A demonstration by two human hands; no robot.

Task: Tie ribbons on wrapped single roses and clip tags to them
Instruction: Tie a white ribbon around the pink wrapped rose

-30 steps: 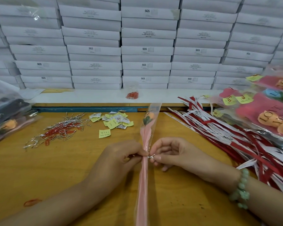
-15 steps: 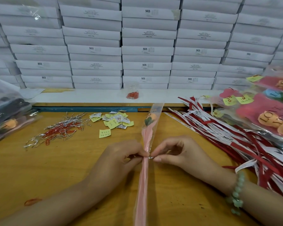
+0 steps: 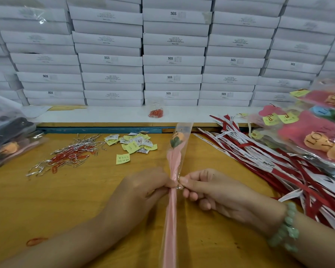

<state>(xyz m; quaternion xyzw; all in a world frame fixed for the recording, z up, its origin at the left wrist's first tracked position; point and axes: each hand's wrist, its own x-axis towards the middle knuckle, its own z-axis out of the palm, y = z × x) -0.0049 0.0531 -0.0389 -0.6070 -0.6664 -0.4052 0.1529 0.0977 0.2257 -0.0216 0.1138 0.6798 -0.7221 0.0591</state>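
Wrapped rose (image 3: 174, 161), frame centre: your left hand (image 3: 141, 190) fingers pinch its stem; your right hand (image 3: 220, 192) fingers pinch the silver tie (image 3: 180, 187).

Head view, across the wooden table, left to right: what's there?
Bagged items → pile of paper clips and silver ties → yellow tags → wrapped rose → red and white ribbons → bagged pink packs.
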